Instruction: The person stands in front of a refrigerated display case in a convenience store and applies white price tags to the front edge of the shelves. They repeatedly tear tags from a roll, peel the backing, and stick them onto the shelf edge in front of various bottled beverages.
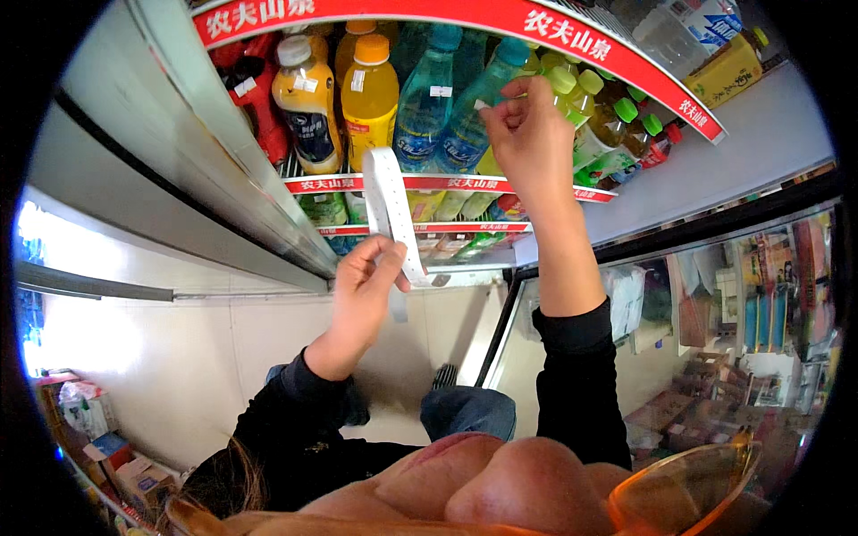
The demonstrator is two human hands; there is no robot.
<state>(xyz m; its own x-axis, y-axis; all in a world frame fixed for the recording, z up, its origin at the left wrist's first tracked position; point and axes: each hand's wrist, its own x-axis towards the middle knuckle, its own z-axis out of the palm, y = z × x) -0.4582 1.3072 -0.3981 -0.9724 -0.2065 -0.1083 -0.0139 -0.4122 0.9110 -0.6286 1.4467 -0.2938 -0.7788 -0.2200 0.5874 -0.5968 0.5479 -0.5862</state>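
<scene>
My left hand [372,271] pinches a looped strip of white label stickers [389,201] in front of an upright drinks cooler. At the upper shelf, my right hand [533,134] has a small white sticker [480,105] at its fingertips, against or just before a tilted blue-green bottle [469,127]; whether it touches the bottle I cannot tell. Beside that stands another blue-green bottle [425,107] bearing a white sticker. Further left are an orange-capped juice bottle [370,94] and a white-capped bottle [306,114], each with a sticker.
Several green-capped bottles [606,124] fill the shelf's right side. Red shelf strips [469,183] edge the racks. An open glass door [657,321] stands at right, a grey door frame [221,147] at left. Cardboard boxes [144,479] lie on the floor at lower left.
</scene>
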